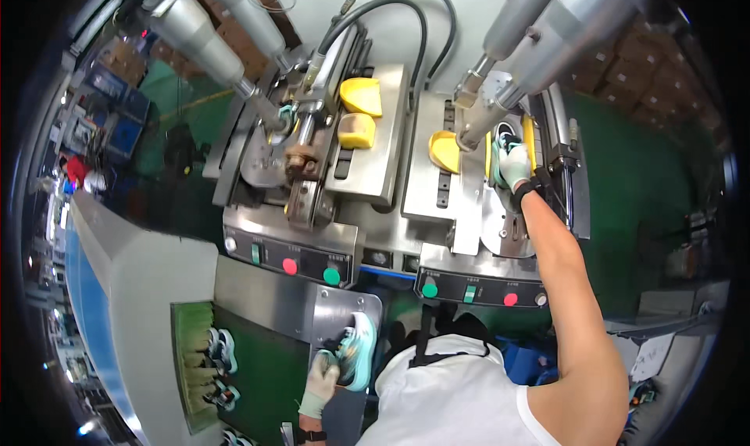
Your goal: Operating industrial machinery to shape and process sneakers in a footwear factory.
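My left hand (319, 382), in a pale glove, is closed on the collar of a mint-and-black sneaker (359, 354). That sneaker is slightly blurred and lies over a metal shelf (328, 305) at the lower middle. My right hand (514, 167), also gloved, reaches far forward into the right-hand press and is closed on a second sneaker (506, 133), dark on top with a mint sole. This one sits between yellow pads (444, 150) under a thick metal cylinder (539, 47). My palm hides part of its heel end.
Control panels with red and green buttons (290, 266) (510, 299) front both press stations. The left station has yellow pads (360, 96) and slanted cylinders (199, 39). Several sneakers (223, 351) rest on a green conveyor belt (266, 368) at left. Black hoses (391, 0) arch behind.
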`<state>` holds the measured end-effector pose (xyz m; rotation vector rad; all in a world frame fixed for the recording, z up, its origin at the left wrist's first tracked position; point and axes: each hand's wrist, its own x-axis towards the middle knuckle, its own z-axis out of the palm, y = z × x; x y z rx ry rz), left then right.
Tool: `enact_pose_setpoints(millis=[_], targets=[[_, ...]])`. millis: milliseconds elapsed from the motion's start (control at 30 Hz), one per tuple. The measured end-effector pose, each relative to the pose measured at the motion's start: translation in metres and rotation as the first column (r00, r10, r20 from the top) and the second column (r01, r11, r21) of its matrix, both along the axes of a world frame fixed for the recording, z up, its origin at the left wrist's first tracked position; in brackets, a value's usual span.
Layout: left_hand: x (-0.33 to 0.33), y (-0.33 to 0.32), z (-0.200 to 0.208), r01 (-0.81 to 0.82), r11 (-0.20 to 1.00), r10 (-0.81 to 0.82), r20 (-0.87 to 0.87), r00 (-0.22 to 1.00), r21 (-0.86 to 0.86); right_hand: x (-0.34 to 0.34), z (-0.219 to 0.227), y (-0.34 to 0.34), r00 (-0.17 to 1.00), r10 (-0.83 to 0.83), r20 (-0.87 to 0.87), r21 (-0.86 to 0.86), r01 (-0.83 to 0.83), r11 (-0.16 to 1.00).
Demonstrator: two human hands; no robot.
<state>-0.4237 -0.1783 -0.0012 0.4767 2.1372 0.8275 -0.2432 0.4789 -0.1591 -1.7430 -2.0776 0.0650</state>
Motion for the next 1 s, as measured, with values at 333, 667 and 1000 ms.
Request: enact_pose_setpoints(millis=[333,667,1000], targets=[[0.012,-0.033,-0.226,-0.366,0.918,0.395,-0.261,0.881,0.154,-0.033,0.127,-0.138,0.944,0.281,-0.171,-0.075,-0.297,0.952],[-0.005,-0.053,-0.249,-0.287,0.813,0.322,0.020,0.947,0.507,-0.074,0.067,-0.431,0.548,0.669,0.502,-0.436,-0.508,0.743],[-0.280,-0.257,-0.176,-0.309,0.938,0.319,-0.736,0.597,0.157,0.069,0.023,-0.460,0.867,0.498,-0.007,-0.595,-0.403,0.695]])
